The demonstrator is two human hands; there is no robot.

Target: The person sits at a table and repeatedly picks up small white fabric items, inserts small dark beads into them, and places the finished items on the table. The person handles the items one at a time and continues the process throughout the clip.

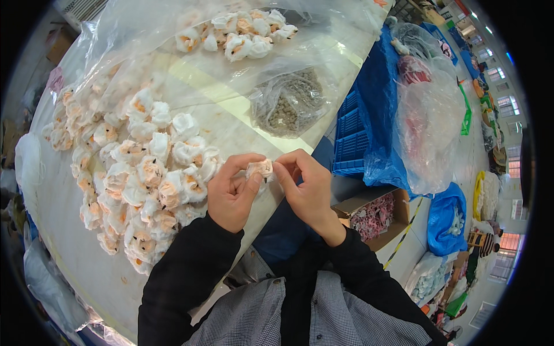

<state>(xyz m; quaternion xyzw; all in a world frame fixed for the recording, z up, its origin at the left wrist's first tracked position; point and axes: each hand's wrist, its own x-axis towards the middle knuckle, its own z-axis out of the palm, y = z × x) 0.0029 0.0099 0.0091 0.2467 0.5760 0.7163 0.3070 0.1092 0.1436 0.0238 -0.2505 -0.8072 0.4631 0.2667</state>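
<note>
Frame centre: I judge fingertip adjustment underway. Left hand [231,195] pinches a peach-and-white plush piece [260,168]; right hand's [307,191] grasp, cannot tell. Next calls for steadiness.

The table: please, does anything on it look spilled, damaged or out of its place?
Nothing clearly stands out. On the table, the white-and-peach plush pieces lie in a loose heap, some under a clear plastic sheet; the small brown pieces appear to be contained in their clear bag.
</note>
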